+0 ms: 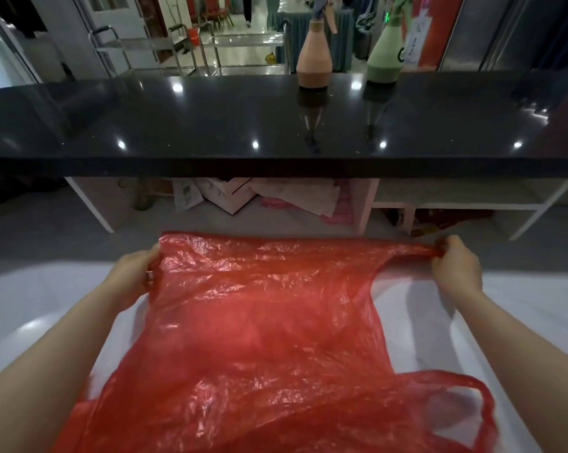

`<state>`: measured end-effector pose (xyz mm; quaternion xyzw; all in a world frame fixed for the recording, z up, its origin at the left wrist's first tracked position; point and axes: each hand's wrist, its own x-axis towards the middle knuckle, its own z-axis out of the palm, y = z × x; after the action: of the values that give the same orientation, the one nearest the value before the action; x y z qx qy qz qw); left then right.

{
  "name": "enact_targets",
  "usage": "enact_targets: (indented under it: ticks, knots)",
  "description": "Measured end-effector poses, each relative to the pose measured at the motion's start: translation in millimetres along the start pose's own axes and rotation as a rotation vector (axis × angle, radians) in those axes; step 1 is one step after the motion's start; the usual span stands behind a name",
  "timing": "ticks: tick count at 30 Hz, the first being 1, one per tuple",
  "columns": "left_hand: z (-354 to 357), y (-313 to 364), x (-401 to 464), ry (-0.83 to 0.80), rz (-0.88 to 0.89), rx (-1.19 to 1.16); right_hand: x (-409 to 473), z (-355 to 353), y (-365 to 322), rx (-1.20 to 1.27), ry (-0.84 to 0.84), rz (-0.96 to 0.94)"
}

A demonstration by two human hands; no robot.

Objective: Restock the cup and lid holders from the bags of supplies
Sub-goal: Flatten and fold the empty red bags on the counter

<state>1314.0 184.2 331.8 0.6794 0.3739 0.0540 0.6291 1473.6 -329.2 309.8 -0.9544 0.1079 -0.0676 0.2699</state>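
Left hand (135, 276) grips the red plastic bag's (259, 338) far left corner; right hand (456, 269) pinches one stretched handle (413, 250); hands well apart, bag spread between them over white worktop (521, 322); second handle loop (456, 416) lies near right; no legible print; black counter (210, 125) beyond carries pink spray bottle (313, 57), green spray bottle (385, 57).

Worktop (210, 125), black polished stone, raised, reflecting ceiling lights as bright spots; two spray bottles at its far edge, one pink (314, 60), one green (384, 58). Open shelving (456, 202) beneath, white-framed, holding boxes and papers (243, 194). Beyond: glossy tiled floor (243, 50), steel trolleys (139, 47), red chairs (210, 14).
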Motion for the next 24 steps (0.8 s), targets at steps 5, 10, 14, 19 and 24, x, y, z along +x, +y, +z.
enact_targets:
  ticks: [5, 10, 14, 19, 24]
  knots:
    - [0.3, -17.7, -2.6, 0.083, 0.089, 0.116, 1.7, 7.9, 5.6, 0.143, 0.023, 0.010]
    - [7.0, -13.0, -2.3, 0.272, 0.253, 0.425, -0.3, 11.0, 13.1, 0.162, 0.008, 0.035]
    - [22.5, -8.6, -6.1, 0.238, 0.195, 0.297, -10.4, 11.8, 6.0, -0.026, -0.058, -0.126]
    - [25.0, -16.3, -11.9, 0.124, 0.070, 0.063, -33.6, 23.0, -17.7, -0.004, 0.090, -0.421]
    - [16.6, -28.7, -32.3, 0.083, -0.038, 0.117, -40.1, 46.2, -48.3, -0.085, -0.229, -0.436]
